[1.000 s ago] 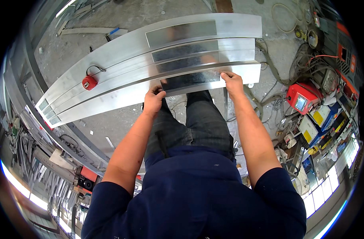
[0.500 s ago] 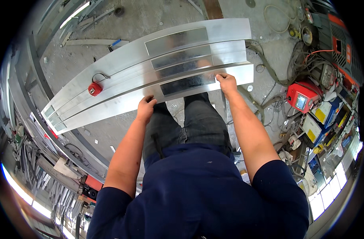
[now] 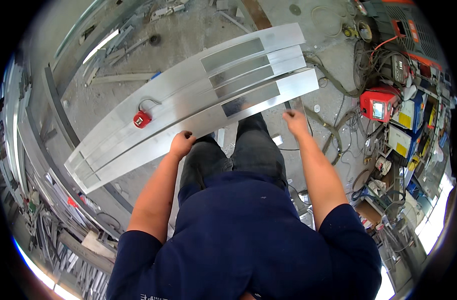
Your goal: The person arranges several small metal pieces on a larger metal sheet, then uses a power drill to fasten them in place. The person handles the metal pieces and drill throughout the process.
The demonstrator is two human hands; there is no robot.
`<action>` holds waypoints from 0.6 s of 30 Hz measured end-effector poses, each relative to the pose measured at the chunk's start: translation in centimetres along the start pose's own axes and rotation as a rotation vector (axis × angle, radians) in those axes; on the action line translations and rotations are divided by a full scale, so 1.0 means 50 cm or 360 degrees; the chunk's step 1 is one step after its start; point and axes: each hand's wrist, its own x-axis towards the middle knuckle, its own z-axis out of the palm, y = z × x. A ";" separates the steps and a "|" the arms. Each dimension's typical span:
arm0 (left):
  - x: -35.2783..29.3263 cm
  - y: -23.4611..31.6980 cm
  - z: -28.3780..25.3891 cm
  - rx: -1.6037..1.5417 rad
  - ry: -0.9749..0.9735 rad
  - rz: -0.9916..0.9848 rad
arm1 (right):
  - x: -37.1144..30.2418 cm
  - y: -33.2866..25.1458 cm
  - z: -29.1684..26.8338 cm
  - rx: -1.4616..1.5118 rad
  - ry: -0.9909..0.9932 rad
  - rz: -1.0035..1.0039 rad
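Observation:
Several long silvery sheet-metal panels lie side by side in front of my legs, slanting up to the right. Each carries a darker rectangular area; I cannot tell if these are openings or shiny patches. My left hand (image 3: 182, 145) has its fingers curled over the near edge of the closest metal panel (image 3: 158, 147). Off that panel, just below its right part, my right hand (image 3: 295, 123) hovers with fingers curled in and nothing visible in them. A red tape measure (image 3: 142, 119) with a dark strap rests on the panels toward the left.
A red machine with a lit screen (image 3: 376, 106) stands at right, with tangled cables and hoses (image 3: 338, 100) on the floor beside it. Steel beams (image 3: 63, 115) run along the left. Metal offcuts (image 3: 76, 255) are heaped at lower left; more scraps lie at the far left.
My right hand has let go of the nearest panel and moved down off its edge. The panels and tape measure appear tilted and shifted in the view. My left hand stays at the panel edge.

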 end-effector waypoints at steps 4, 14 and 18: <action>0.001 -0.100 -0.093 0.0225 -0.0040 0.0066 | -0.230 0.114 0.010 -0.0105 -0.0122 0.0319; -0.043 -0.419 -0.355 0.0054 0.0091 -0.0494 | -0.625 0.237 0.026 -0.0064 -0.0080 0.0625; -0.111 -0.368 -0.360 0.0137 0.0349 -0.0365 | -0.683 0.291 0.068 -0.0208 -0.0002 0.0419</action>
